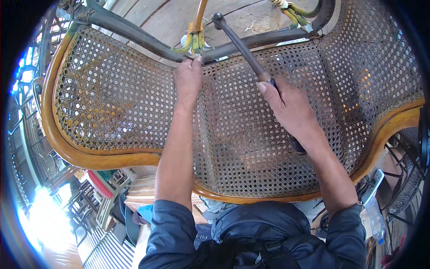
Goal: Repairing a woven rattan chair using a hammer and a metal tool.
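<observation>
A woven cane furniture panel [264, 130] with a curved, honey-coloured rim [103, 158] spreads out before me. Along its far edge runs a dark, bent rail [139, 39]. My left hand [187, 80] is closed in a pinch at this rail, just below a green and yellow split-ended rattan joint [195, 43]. What sits between its fingertips is too small to make out. My right hand [293, 110] wraps round the handle of a hammer [242, 47]. The hammer's head is raised up and to the right of the left fingertips, apart from the rail.
Wooden boards [148, 12] lie beyond the rail. Another bound rattan joint [298, 15] stands at the far right. Below the panel on the right is a clear plastic bottle [375, 219]. A red curved piece [99, 184] and stacked furniture frames fill the lower left, beside strong glare.
</observation>
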Action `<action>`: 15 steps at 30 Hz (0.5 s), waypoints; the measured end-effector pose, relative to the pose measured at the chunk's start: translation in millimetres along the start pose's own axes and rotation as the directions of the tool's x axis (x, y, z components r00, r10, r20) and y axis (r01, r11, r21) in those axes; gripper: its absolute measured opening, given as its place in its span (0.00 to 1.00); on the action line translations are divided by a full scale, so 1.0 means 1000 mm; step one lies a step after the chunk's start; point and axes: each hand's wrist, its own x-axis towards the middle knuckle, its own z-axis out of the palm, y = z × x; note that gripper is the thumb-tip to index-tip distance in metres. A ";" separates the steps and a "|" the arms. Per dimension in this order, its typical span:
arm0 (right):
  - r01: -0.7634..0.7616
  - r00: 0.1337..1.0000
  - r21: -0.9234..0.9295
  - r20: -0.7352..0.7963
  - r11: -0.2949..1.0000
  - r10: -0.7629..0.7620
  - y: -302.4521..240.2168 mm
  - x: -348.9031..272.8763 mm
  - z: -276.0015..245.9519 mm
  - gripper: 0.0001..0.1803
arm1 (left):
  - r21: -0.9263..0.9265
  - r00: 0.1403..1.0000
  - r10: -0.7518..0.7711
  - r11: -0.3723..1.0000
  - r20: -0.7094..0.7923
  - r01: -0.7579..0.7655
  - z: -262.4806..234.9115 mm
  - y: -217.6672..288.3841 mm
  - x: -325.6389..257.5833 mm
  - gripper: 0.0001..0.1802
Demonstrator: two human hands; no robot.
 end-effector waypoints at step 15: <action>0.064 0.996 0.036 0.054 0.997 -0.066 -0.004 0.002 0.013 0.25 | 0.294 0.989 0.148 0.945 0.001 -0.142 0.009 -0.005 -0.005 0.19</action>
